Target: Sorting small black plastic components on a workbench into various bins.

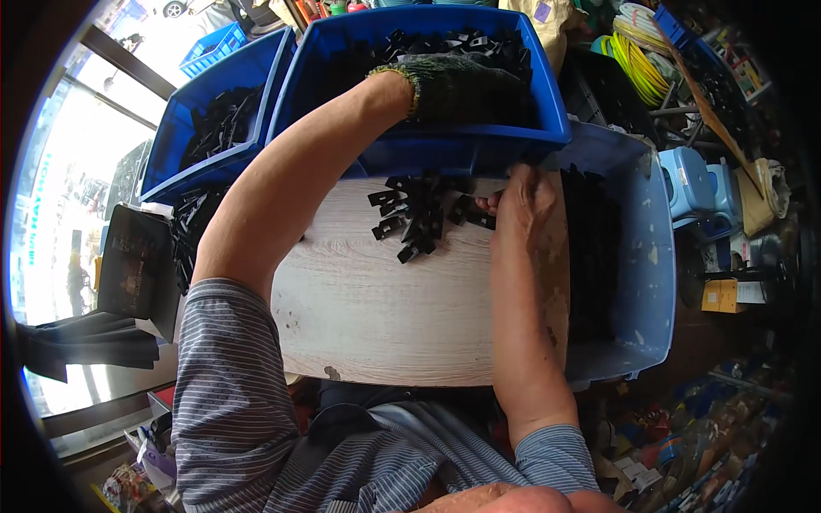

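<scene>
The gloved left hand (466, 92) is among black parts (462, 41) in the far blue bin (428, 152); I cannot tell its grip. A heap (419, 218) of them lies far on the tabletop (385, 316); the right hand (523, 201) curls just right, grip unclear.

Black parts (421, 221) lie heaped on a pale wood-grain tabletop (385, 321).
</scene>
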The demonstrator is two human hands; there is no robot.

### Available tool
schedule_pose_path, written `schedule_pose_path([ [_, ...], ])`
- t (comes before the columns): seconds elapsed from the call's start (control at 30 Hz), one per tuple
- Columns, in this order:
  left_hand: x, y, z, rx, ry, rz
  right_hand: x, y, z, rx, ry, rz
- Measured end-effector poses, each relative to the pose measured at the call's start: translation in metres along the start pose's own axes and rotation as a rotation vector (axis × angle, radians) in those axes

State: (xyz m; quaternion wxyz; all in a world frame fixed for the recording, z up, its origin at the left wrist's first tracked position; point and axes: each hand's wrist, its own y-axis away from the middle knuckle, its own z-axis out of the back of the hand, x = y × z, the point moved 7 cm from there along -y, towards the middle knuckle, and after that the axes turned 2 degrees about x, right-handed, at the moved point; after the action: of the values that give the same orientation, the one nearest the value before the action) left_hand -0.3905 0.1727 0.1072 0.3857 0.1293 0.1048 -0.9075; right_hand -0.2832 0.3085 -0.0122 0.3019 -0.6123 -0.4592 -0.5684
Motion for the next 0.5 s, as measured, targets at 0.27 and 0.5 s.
schedule_pose_path([
  [0.27,0.011,-0.018,-0.020,0.093,-0.296,0.110,-0.001,-0.004,0.006,-0.043,0.053,-0.021],
  [0.5,0.051,-0.028,-0.037,-0.030,-0.381,0.038,-0.004,-0.002,0.000,-0.044,0.008,-0.020],
])
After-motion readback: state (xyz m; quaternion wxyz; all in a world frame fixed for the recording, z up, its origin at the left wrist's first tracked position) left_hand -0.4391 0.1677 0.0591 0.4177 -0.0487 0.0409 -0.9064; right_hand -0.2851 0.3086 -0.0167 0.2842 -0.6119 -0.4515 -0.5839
